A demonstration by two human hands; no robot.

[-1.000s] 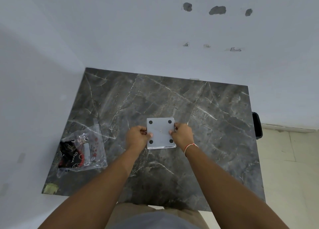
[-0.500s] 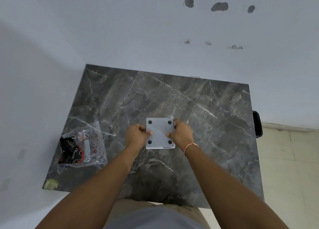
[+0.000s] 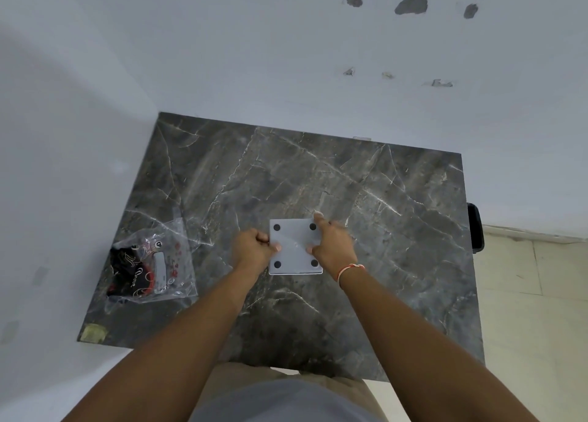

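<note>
A flat white square plate [image 3: 294,246] with a black dot near each corner sits at the middle of the dark marble table [image 3: 350,182]. My left hand [image 3: 254,249] grips its left edge, fingers curled and thumb on top. On the right edge is my right hand [image 3: 331,246], thumb pressing the top face and index finger reaching along the far right corner. A red thread band circles my right wrist.
A clear plastic bag [image 3: 152,262] holding black and red items lies near the table's left edge. White walls close the left and far sides. A black object [image 3: 475,227] sticks out past the table's right edge, above pale floor tiles.
My right index finger has stretched out toward the plate's far right corner. The plate stays in about the same place between both hands.
</note>
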